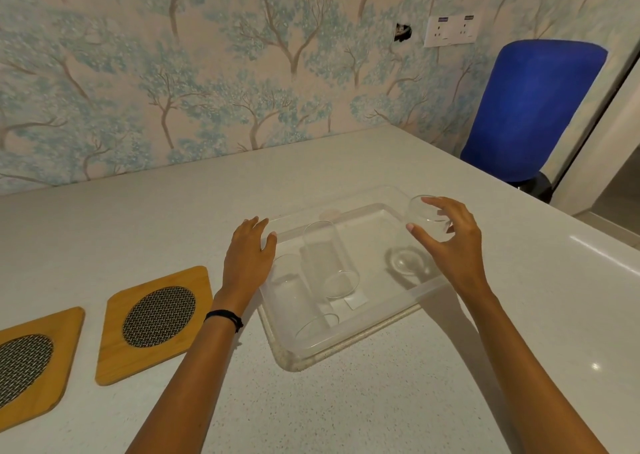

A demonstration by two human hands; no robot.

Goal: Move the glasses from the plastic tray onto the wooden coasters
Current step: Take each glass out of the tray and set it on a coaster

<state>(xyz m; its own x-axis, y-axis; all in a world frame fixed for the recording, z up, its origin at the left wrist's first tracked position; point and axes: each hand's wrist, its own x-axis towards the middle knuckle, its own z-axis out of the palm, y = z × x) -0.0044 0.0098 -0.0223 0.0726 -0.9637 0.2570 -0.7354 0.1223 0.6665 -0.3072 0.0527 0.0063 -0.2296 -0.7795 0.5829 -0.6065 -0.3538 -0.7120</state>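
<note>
A clear plastic tray [349,346] sits on the white counter. Two tall clear glasses stand in it: one in the middle [327,257], one at the near left [299,297]. A short clear glass [420,211] is lifted over the tray's right side, with my right hand [453,242] wrapped around it. Its shadow falls on the tray floor below. My left hand [247,256] rests flat on the tray's left rim, fingers apart, holding nothing. Two wooden coasters with woven metal centres lie to the left: one nearer the tray [156,322], one at the frame's left edge [31,363].
The counter [346,412] runs to a wallpapered wall behind and ends in an edge on the right. A blue chair [530,107] stands beyond that edge. A wall socket [452,30] is above the counter.
</note>
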